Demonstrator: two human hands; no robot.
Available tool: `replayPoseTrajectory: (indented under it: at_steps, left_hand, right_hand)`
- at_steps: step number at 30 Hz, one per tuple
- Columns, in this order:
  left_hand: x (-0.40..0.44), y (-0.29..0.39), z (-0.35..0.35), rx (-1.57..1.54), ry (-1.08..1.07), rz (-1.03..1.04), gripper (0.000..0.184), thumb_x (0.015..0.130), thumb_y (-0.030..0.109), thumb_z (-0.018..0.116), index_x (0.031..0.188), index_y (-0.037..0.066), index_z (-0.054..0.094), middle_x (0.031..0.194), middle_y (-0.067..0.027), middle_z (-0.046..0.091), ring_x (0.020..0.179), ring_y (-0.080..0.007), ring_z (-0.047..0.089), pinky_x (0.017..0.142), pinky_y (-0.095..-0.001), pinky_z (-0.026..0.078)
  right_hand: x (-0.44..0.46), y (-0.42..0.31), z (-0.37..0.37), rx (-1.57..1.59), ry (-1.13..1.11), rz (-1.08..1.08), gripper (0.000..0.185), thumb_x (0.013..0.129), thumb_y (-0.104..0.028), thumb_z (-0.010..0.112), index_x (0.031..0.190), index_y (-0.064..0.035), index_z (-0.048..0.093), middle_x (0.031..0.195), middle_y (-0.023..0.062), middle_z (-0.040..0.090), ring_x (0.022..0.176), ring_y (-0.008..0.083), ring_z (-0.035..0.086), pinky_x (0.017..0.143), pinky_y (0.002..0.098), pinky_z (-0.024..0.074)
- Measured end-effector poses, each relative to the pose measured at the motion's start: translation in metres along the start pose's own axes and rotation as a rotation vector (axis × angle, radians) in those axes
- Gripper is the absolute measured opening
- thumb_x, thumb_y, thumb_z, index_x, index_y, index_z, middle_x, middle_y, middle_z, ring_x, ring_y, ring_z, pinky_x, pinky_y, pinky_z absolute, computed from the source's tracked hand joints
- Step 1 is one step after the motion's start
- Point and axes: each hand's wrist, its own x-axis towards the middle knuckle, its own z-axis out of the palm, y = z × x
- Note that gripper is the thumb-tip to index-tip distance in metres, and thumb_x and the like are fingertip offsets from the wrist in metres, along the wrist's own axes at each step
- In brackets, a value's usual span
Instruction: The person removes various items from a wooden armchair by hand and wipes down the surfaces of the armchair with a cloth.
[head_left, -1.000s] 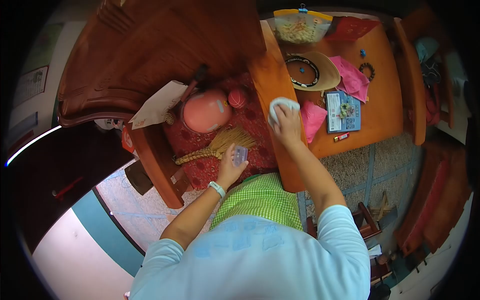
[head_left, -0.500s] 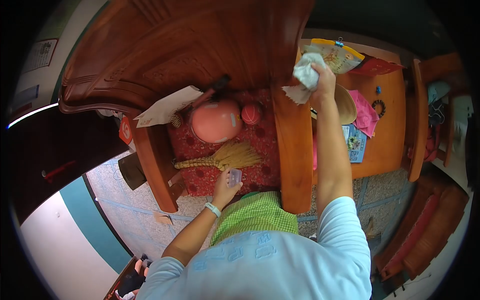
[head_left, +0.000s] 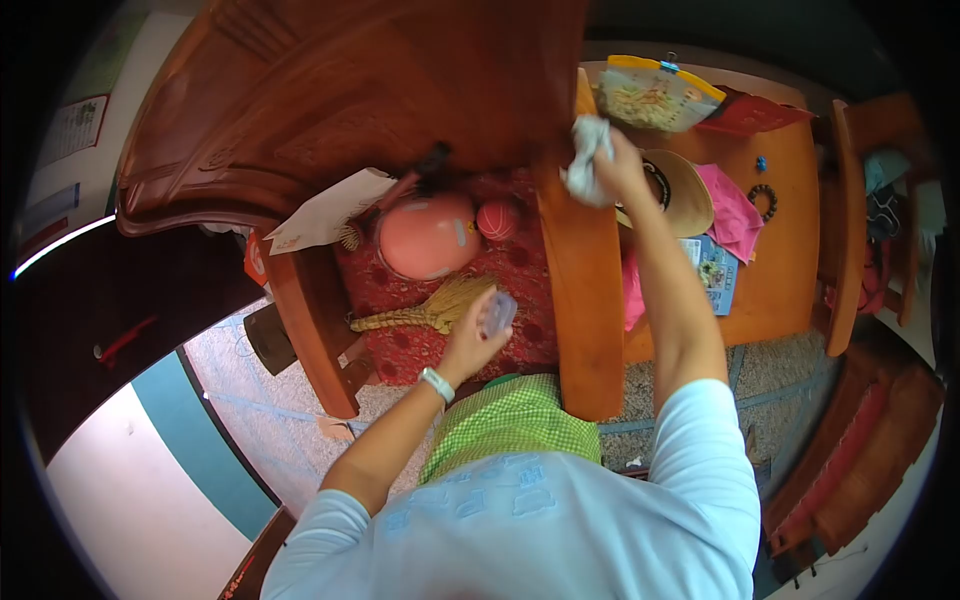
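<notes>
My left hand point(head_left: 474, 342), with a pale watch on its wrist, is closed around a small clear plastic box point(head_left: 499, 314). That hand is above the front of the red patterned seat point(head_left: 540, 345), beside a straw hand broom point(head_left: 445, 306). My right hand point(head_left: 622, 170) grips a crumpled pale cloth point(head_left: 587, 160) at the far end of the wooden armrest point(head_left: 590, 320). Whether the cloth presses on the wood I cannot tell. Close to the right forearm is a straw hat point(head_left: 683, 198).
A pink helmet point(head_left: 428, 236), a small red ball point(head_left: 497, 220) and a white paper bag point(head_left: 330, 210) are on the seat. To the right, a wooden table point(head_left: 785, 260) bears a food pouch point(head_left: 655, 95), pink cloth point(head_left: 730, 212), blue booklet point(head_left: 716, 275) and beaded bracelet point(head_left: 765, 202).
My right hand has brought the cloth down and left, from over the pouch's edge to the armrest. My left hand has risen slightly rightward with the plastic box. The view has shifted a little.
</notes>
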Motion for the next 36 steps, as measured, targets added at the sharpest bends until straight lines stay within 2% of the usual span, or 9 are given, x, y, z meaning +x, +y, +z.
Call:
replayPoseTrajectory:
  at_steps: [4, 7, 11, 13, 17, 19, 23, 31, 36]
  left_hand:
    - [0.065, 0.043, 0.014, 0.365, 0.101, 0.334, 0.072, 0.069, 0.013, 0.069, 0.131, 0.005, 0.034, 0.115, -0.0194, 0.05, 0.104, -0.0308, 0.053, 0.088, -0.0366, 0.045]
    - [0.103, 0.076, 0.033, 0.497, 0.052, 0.525, 0.071, 0.067, 0.012, 0.069, 0.128, 0.003, 0.035, 0.112, -0.021, 0.05, 0.104, -0.0348, 0.051, 0.09, -0.0384, 0.041]
    - [0.149, 0.095, 0.061, 0.691, 0.054, 0.587, 0.07, 0.066, 0.009, 0.069, 0.127, 0.005, 0.036, 0.111, -0.0197, 0.051, 0.104, -0.0339, 0.05, 0.091, -0.0384, 0.04]
    - [0.171, 0.093, 0.071, 0.73, 0.167, 0.672, 0.07, 0.064, 0.009, 0.07, 0.126, 0.004, 0.037, 0.113, -0.0202, 0.05, 0.106, -0.0341, 0.049, 0.093, -0.0393, 0.039]
    - [0.172, 0.083, 0.077, 0.706, 0.36, 0.602, 0.072, 0.062, 0.009, 0.071, 0.126, 0.003, 0.038, 0.12, -0.02, 0.046, 0.113, -0.0342, 0.043, 0.098, -0.0384, 0.035]
    - [0.149, 0.072, 0.069, 0.637, 0.393, 0.613, 0.071, 0.064, 0.008, 0.07, 0.127, 0.004, 0.037, 0.122, -0.0204, 0.044, 0.115, -0.0346, 0.041, 0.099, -0.0385, 0.033]
    - [0.074, 0.003, 0.035, 0.563, 0.365, 0.624, 0.063, 0.068, 0.007, 0.064, 0.125, 0.001, 0.038, 0.123, -0.0212, 0.044, 0.115, -0.0358, 0.041, 0.099, -0.04, 0.033]
    - [-0.141, -0.146, -0.059, 0.441, -0.039, -0.462, 0.053, 0.082, 0.02, 0.059, 0.128, 0.002, 0.039, 0.125, -0.0197, 0.046, 0.114, -0.0311, 0.047, 0.096, -0.0362, 0.039]
    - [-0.209, -0.208, -0.118, 0.352, 0.209, -0.491, 0.047, 0.079, 0.018, 0.061, 0.12, 0.001, 0.047, 0.117, -0.0174, 0.054, 0.107, -0.0273, 0.053, 0.09, -0.0346, 0.042]
  right_hand:
    - [-0.173, 0.045, 0.008, -0.2, -0.103, -0.229, 0.05, 0.068, -0.012, 0.055, 0.117, -0.0061, 0.049, 0.101, 0.0191, 0.055, 0.088, 0.0383, 0.052, 0.079, 0.0434, 0.0447]
    - [-0.312, 0.042, -0.014, -0.26, -0.194, -0.125, 0.046, 0.063, -0.01, 0.06, 0.108, -0.0072, 0.051, 0.09, 0.0171, 0.053, 0.079, 0.0362, 0.051, 0.065, 0.0429, 0.0446]
    - [-0.45, 0.062, -0.045, -0.25, -0.497, -0.003, 0.044, 0.065, -0.007, 0.059, 0.109, -0.0046, 0.055, 0.091, 0.0195, 0.057, 0.079, 0.0381, 0.053, 0.069, 0.0431, 0.046]
    - [-0.497, 0.082, -0.041, -0.255, -0.384, 0.184, 0.041, 0.066, -0.006, 0.058, 0.107, -0.0041, 0.057, 0.093, 0.0182, 0.059, 0.081, 0.0345, 0.056, 0.072, 0.0394, 0.0468]
    - [-0.487, 0.081, -0.062, 0.105, -0.175, 0.506, 0.031, 0.073, -0.005, 0.055, 0.104, -0.0017, 0.06, 0.098, 0.0129, 0.063, 0.091, 0.0211, 0.059, 0.082, 0.0297, 0.0456]
    - [-0.443, 0.053, -0.07, 0.221, -0.054, 0.299, 0.03, 0.077, -0.005, 0.054, 0.107, -0.0001, 0.058, 0.097, 0.0087, 0.062, 0.091, 0.015, 0.057, 0.082, 0.0274, 0.0445]
    - [-0.324, 0.002, -0.069, 0.18, 0.021, -0.08, 0.03, 0.074, -0.008, 0.061, 0.104, -0.0008, 0.057, 0.101, 0.0152, 0.06, 0.092, 0.0261, 0.059, 0.08, 0.0326, 0.0454]
    - [-0.294, -0.006, 0.052, -0.607, 0.051, 0.005, 0.051, 0.067, -0.015, 0.066, 0.112, -0.001, 0.046, 0.109, 0.0194, 0.05, 0.106, 0.0382, 0.044, 0.091, 0.0425, 0.0364]
    - [-0.416, 0.023, 0.048, -0.637, -0.176, 0.04, 0.047, 0.065, -0.012, 0.063, 0.107, -0.0014, 0.045, 0.108, 0.02, 0.048, 0.104, 0.0399, 0.043, 0.09, 0.0445, 0.0362]
